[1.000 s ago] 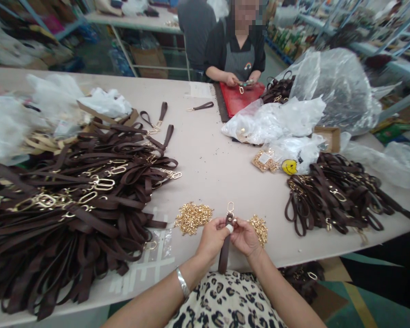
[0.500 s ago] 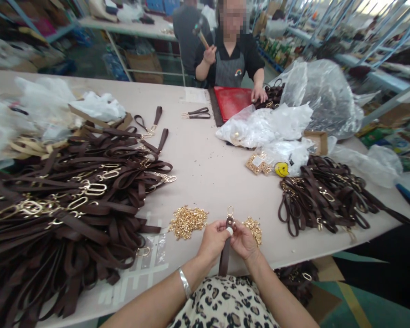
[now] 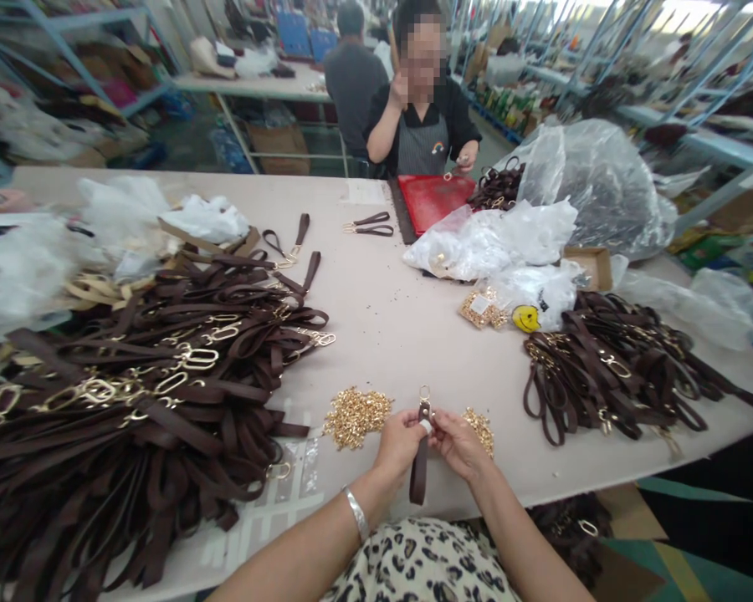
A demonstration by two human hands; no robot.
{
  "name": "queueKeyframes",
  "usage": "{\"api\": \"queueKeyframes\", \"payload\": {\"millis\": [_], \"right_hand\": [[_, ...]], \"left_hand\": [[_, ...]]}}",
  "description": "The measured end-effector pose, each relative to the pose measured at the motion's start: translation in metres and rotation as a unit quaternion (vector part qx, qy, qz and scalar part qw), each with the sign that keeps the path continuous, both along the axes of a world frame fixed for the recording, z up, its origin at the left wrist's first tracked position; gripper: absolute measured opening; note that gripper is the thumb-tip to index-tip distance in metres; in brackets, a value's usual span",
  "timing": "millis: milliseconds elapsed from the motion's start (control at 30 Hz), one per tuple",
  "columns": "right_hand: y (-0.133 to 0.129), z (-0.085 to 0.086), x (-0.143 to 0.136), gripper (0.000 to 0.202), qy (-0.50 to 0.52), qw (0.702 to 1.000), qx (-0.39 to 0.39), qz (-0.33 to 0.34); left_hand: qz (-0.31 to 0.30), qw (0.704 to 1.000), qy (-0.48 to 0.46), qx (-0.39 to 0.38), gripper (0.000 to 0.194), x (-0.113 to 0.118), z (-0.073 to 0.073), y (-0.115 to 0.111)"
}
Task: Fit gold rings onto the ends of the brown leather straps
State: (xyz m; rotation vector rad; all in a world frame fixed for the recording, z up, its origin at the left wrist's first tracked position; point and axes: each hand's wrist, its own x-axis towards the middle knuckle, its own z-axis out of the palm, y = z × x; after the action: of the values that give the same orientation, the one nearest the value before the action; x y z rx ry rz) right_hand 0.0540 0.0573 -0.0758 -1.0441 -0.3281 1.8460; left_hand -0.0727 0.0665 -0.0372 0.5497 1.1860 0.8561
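My left hand pinches a dark brown strap between thumb and fingers, just below its gold clasp; a white wrapping shows at the thumb. My right hand has its fingertips pressed together at the strap's right edge; whether they also grip some small piece is too fine to make out. The strap is directly in front of me at the near side of the worktop, clasp pointing away and folded end towards my body, a hold that probably steadies the metal end in plain sight.

Just left of the strap lies a heap of small gold fittings; just right of it, partly behind my right hand, is a smaller heap. Both seem set close for easy reach. Well left of the strap spreads a great mound of brown straps; well right of it lies a smaller bundle, perhaps set apart to avoid mixing.

Beyond the strap, to its right, are a packet of gold pieces and white plastic bags. Farther beyond it, a co-worker has one hand raised and the other near a red pad, likely laid there to shield the surface.
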Motion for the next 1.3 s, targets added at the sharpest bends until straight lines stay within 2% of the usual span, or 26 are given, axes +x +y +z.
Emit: {"api": "queueKeyframes", "payload": {"millis": [300,600,833,1300], "right_hand": [[0.010,0.012,-0.012,0.030,-0.040,0.999,0.000,0.023],[0.014,0.013,-0.010,0.034,-0.081,0.996,-0.013,0.015],[0.013,0.013,-0.011,0.033,-0.111,0.993,-0.028,0.014],[0.013,0.009,-0.010,0.037,-0.165,0.986,-0.031,0.019]], "left_hand": [[0.008,1.000,0.003,0.022,0.031,-0.011,0.004,0.003],[-0.004,0.993,0.086,0.086,0.029,-0.017,0.010,0.007],[-0.017,0.989,0.116,0.092,0.031,-0.017,0.004,0.006],[-0.021,0.989,0.101,0.109,0.032,-0.017,-0.004,0.002]]}}
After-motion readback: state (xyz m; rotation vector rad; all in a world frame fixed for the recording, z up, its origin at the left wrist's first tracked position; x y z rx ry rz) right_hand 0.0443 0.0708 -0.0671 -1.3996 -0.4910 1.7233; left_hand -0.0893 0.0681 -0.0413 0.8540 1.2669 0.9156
